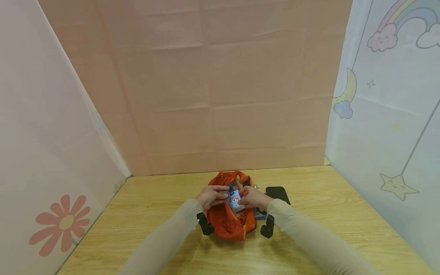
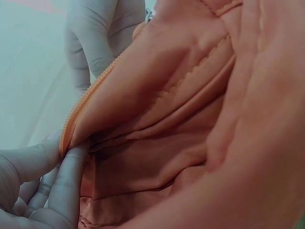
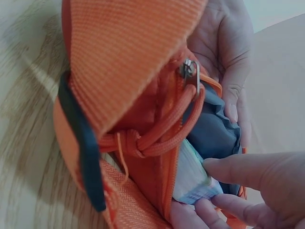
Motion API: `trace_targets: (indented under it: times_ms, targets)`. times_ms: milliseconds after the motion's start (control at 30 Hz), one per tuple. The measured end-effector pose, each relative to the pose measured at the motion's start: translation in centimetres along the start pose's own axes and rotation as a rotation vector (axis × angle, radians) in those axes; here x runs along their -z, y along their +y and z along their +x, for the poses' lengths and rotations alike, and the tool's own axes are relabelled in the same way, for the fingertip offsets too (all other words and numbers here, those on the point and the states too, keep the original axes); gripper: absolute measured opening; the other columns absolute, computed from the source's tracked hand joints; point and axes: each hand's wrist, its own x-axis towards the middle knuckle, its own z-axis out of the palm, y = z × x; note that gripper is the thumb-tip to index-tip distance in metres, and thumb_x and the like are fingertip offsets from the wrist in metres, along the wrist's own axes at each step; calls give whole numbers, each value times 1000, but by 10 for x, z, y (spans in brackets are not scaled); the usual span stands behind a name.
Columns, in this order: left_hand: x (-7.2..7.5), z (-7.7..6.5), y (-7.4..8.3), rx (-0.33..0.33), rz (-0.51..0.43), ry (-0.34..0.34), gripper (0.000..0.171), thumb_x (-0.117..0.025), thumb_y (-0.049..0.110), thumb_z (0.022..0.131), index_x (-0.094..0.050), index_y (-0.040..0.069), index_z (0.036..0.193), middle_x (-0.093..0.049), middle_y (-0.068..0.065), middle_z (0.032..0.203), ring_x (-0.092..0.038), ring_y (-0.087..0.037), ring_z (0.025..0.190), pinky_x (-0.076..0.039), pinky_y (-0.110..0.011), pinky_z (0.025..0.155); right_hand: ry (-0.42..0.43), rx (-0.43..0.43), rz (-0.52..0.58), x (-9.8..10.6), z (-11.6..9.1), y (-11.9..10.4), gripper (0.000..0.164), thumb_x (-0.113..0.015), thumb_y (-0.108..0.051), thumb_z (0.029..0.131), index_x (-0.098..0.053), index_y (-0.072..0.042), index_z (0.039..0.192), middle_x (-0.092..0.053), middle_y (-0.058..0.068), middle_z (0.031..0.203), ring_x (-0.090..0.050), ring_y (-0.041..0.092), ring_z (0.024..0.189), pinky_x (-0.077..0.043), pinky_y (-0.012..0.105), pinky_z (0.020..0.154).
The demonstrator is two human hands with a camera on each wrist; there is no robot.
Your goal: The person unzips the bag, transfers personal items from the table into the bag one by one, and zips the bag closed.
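An orange waist bag (image 1: 221, 221) lies on the table with its zipped mouth spread, showing a grey lining (image 3: 209, 126). My left hand (image 1: 211, 196) pinches the zip edge of the bag (image 2: 76, 112) between thumb and fingers, at the opening's left side. Inside the mouth sits a small, thick white pack (image 1: 235, 199) with a cartoon print. My right hand (image 1: 254, 198) reaches in from the right and holds this pack (image 3: 193, 181), thumb on one face and fingers under its end. A metal zip pull with an orange cord loop (image 3: 167, 126) hangs over the opening.
Just right of the bag lies a black flat case (image 1: 276, 193), partly behind my right wrist. A small silver metal piece (image 1: 256, 186) and a blue-edged flat thing (image 1: 261, 217) lie close to the bag. A brown paper wall (image 1: 220, 95) rises behind the wooden table (image 1: 154, 214).
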Motion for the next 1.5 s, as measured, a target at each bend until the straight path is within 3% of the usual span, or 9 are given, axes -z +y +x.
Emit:
trace_targets:
  times_ms: [433, 733, 933, 1133, 1333, 1500]
  targets:
    - [-1, -2, 2, -3, -12, 10, 37, -62, -5, 90, -63, 1, 127, -68, -12, 103, -66, -11, 82, -57, -32, 81, -32, -8, 13, 3, -2, 1, 43, -61, 4, 88, -48, 13, 128, -59, 18, 103, -64, 20, 87, -56, 42, 84]
    - [-1, -4, 2, 2, -17, -1, 38, -61, -4, 91, -62, 0, 129, -65, -17, 118, -67, -11, 87, -56, -32, 83, -72, -9, 7, 4, -4, -3, 41, -51, 3, 95, -45, 17, 133, -57, 25, 121, -63, 32, 107, -54, 44, 89]
    - [-1, -5, 2, -4, -11, 3, 39, -62, -4, 91, -61, 0, 129, -65, -18, 118, -67, -11, 86, -57, -32, 81, -74, -21, -7, 7, -5, -4, 37, -46, 4, 96, -48, 16, 131, -60, 25, 121, -64, 31, 106, -55, 43, 87]
    - [-1, -5, 1, -8, -8, -4, 40, -62, -3, 90, -60, -1, 131, -65, -18, 120, -66, -10, 86, -57, -32, 82, -134, -5, 24, 16, -7, -2, 37, -45, 3, 96, -49, 16, 130, -61, 25, 117, -65, 26, 96, -55, 41, 85]
    - [0, -6, 0, -10, -12, -8, 40, -62, -3, 90, -60, 0, 131, -65, -16, 118, -66, -9, 85, -57, -31, 81, -231, 54, 69, 31, -12, 0, 42, -40, -6, 101, -41, 18, 135, -59, 28, 120, -63, 33, 104, -54, 44, 88]
    - [0, -5, -1, -8, -22, -7, 40, -63, -3, 90, -61, 0, 130, -65, -14, 117, -66, -9, 85, -57, -31, 81, -235, 65, 127, 46, -17, 0, 46, -41, -11, 103, -37, 14, 141, -57, 30, 124, -62, 37, 109, -53, 46, 91]
